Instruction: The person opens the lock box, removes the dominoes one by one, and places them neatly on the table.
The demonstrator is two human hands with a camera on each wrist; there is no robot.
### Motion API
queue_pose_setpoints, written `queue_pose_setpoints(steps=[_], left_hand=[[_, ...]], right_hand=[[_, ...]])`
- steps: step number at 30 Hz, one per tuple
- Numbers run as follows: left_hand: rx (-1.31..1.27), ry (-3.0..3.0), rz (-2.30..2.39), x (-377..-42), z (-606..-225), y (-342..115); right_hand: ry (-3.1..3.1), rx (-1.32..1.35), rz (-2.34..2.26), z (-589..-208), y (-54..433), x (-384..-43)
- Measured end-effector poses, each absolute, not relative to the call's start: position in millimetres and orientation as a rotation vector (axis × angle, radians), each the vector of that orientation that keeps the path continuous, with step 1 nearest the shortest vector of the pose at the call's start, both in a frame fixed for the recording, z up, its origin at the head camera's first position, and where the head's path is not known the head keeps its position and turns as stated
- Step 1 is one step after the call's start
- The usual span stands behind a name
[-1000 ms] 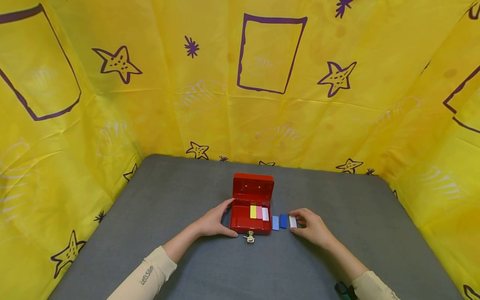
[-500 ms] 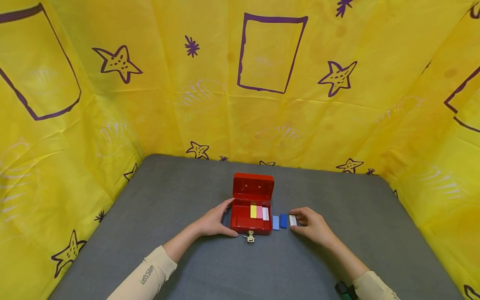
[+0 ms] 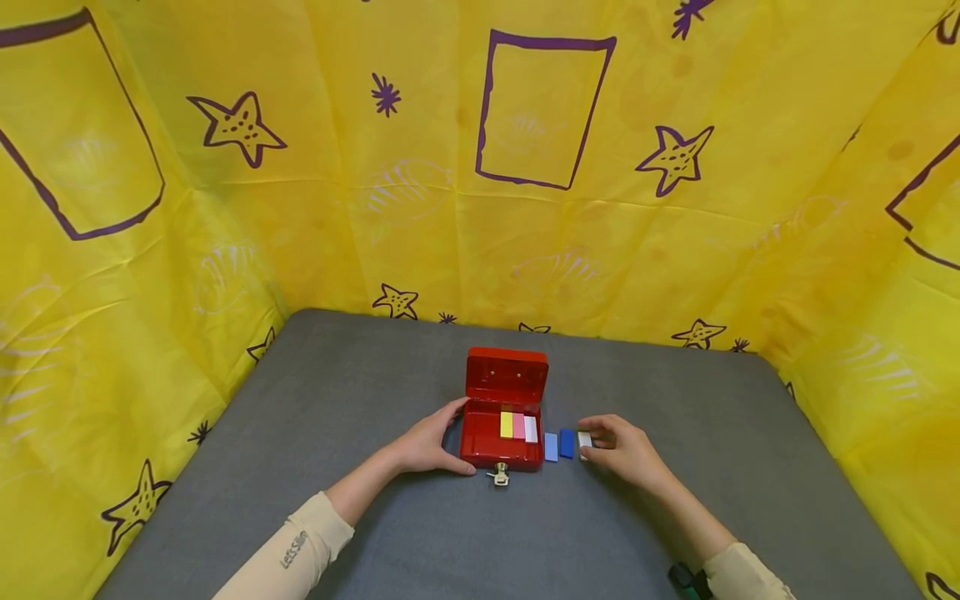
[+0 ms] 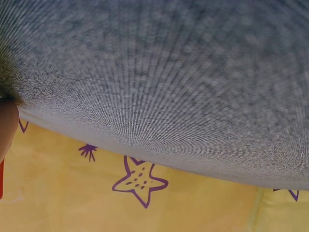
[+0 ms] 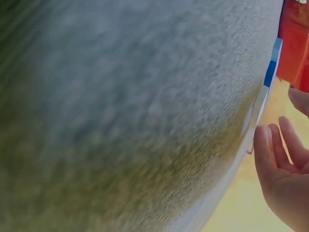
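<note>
An open red cash box [image 3: 480, 450] sits in the middle of the grey table. My left hand [image 3: 427, 437] holds its left side, thumb at the front corner and fingers at the back corner. Yellow [image 3: 506, 425], pink [image 3: 519, 426] and white [image 3: 530, 429] blocks lie side by side inside. To the right of the box, a light blue block [image 3: 551, 447] and a dark blue block [image 3: 567, 443] stand in a row. At the row's end my right hand [image 3: 622, 454] pinches another white block [image 3: 585, 440], its thumb overlapping the lower part.
The raised lid [image 3: 507, 375] leans back behind the box. A key [image 3: 500, 475] sticks out at the box front. Yellow cloth walls [image 3: 420, 217] with purple drawings border the grey table [image 3: 360, 367] at the back and sides.
My right thumb has shifted slightly and covers more of the white block. My left hand and the box have stayed in place.
</note>
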State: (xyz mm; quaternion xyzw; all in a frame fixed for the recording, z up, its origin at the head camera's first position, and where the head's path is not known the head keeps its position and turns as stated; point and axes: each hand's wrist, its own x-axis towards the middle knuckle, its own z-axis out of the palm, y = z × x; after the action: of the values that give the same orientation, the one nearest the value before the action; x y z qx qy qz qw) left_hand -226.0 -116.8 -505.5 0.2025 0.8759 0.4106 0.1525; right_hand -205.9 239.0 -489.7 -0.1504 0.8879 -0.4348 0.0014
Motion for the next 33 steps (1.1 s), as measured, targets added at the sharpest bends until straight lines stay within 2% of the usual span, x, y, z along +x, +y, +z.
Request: queue_pose_setpoints(steps=[19, 33], left_hand=[[0.567, 2.504, 1.171, -224, -506, -117], [0.582, 2.501, 1.182, -225, -505, -118]], right_hand=[[2.630, -0.215, -1.482, -482, 220, -212], [2.552, -0.285, -1.566, -468, 191, -216]])
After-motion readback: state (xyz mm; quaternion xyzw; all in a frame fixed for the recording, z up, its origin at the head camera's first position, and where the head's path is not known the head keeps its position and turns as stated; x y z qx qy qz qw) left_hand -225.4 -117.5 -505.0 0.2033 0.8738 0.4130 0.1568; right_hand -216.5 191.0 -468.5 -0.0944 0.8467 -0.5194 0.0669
